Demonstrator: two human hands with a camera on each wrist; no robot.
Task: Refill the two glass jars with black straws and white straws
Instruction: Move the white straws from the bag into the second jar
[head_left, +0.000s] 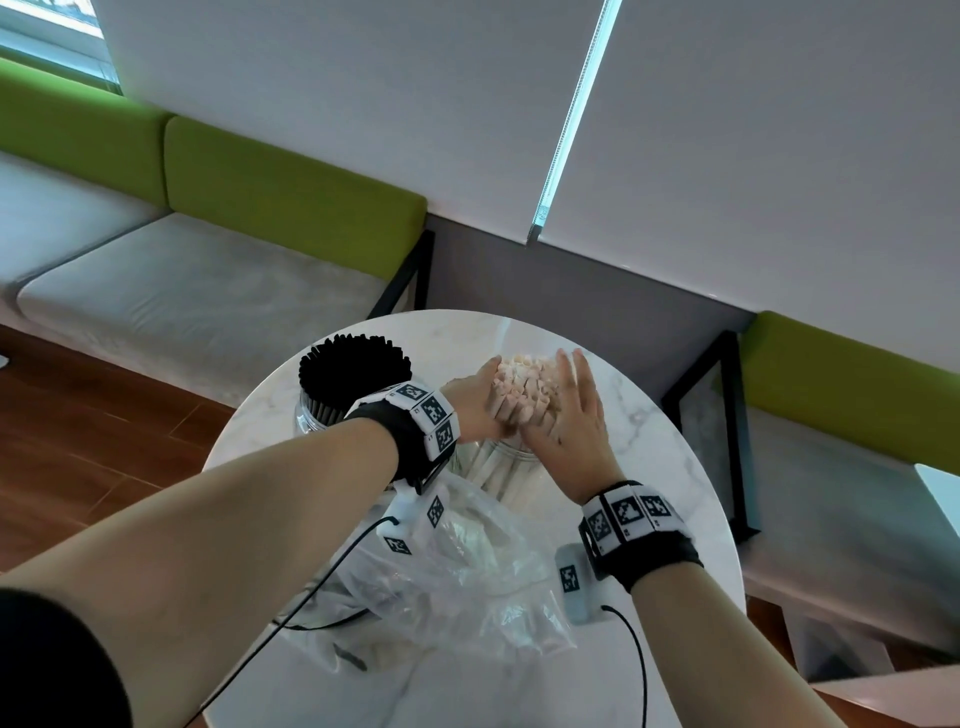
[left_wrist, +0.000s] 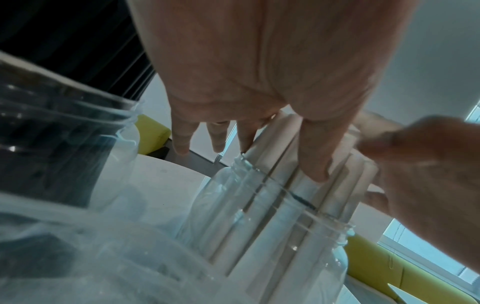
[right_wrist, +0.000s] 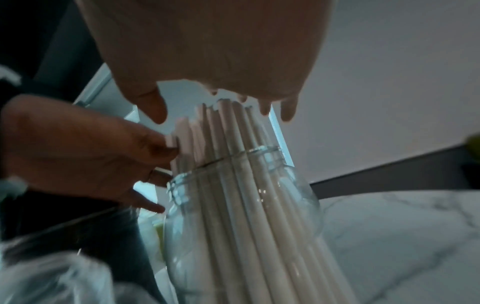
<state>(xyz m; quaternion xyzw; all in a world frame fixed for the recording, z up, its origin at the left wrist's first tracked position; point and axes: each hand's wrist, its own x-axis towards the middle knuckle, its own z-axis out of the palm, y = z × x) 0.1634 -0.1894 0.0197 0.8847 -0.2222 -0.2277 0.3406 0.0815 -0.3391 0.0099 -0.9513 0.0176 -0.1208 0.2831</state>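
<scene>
Both hands are at the bundle of white straws (head_left: 522, 387), one on each side, above the middle of the round marble desk (head_left: 670, 467). On the 9 o'clock side of the bundle, the left hand (head_left: 475, 402) lies against the straws with fingers that look mostly straight; its thumb (left_wrist: 315, 158) presses along them just above the jar mouth. From the 3 o'clock side, the right hand (head_left: 574, 421) lies flat against the bundle, fingers stretched and slightly spread, and its fingertips (right_wrist: 287, 113) reach over the straw tops. So the hands stand apart from each other with the straws between them, and neither wraps around the bundle.

These white straws stand upright in a clear glass jar (head_left: 501, 467), and their upper ends rise well above its threaded rim (right_wrist: 226, 160).

A second glass jar (head_left: 311, 415) is at 10 o'clock on the desk, well filled with black straws (head_left: 356, 366) that stand upright.

At 6 o'clock, near the person, a crumpled clear plastic bag (head_left: 467, 571) lies on the desk, touching the foot of the white-straw jar. Each wrist carries a black band with printed square markers and a thin black cable.
</scene>
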